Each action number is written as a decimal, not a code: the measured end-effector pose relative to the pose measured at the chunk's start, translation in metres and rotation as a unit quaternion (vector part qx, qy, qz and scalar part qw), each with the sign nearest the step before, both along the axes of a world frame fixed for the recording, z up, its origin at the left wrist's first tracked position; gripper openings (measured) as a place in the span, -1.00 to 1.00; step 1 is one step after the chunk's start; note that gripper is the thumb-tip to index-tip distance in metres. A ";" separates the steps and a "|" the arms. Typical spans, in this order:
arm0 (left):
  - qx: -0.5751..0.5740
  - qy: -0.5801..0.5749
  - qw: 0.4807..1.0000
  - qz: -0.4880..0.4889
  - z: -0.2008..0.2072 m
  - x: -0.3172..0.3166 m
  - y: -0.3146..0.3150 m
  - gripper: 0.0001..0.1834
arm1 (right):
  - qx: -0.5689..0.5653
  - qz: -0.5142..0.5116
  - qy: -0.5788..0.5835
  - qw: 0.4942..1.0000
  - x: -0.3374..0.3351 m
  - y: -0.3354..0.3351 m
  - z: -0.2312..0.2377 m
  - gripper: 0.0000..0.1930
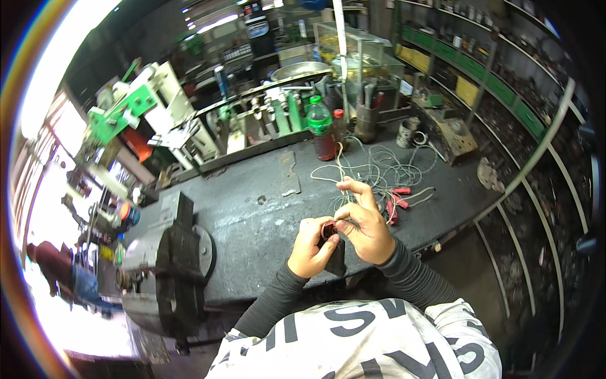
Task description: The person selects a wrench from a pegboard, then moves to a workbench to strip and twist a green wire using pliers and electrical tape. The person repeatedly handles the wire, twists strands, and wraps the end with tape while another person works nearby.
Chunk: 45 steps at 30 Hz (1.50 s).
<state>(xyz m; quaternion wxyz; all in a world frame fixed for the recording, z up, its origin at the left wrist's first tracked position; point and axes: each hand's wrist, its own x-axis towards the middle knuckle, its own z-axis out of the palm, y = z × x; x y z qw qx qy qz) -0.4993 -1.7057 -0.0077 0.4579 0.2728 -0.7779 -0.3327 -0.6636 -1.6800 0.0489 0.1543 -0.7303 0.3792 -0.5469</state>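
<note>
The small part (328, 230) is dark red along its edge and blackish inside, its finer detail too small to tell. It sits above the workbench's (252, 237) near side, in the curled left hand (309, 248). The right hand (370, 235), half open, touches it; I cannot tell if it grips.

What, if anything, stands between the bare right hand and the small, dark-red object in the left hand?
Nothing visible does: the right hand has fingertips at the edge of the small, dark-red object, held in the left hand. The tangled, thin wires lie beyond, on the black bench.
</note>
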 end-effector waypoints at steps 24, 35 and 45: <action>0.084 -0.043 0.780 -0.619 -0.014 -0.359 0.348 -0.78 | -0.084 -0.448 -0.358 0.815 -0.200 0.464 -0.063 -0.90; 0.428 -0.269 0.590 -0.629 -0.075 -0.526 0.445 -0.53 | -0.186 -0.614 -0.537 0.548 -0.356 0.756 -0.043 -0.86; 0.603 -0.247 0.595 -0.471 -0.123 -0.744 0.446 -0.68 | -0.293 -0.668 -0.395 0.559 -0.600 0.917 -0.029 -0.76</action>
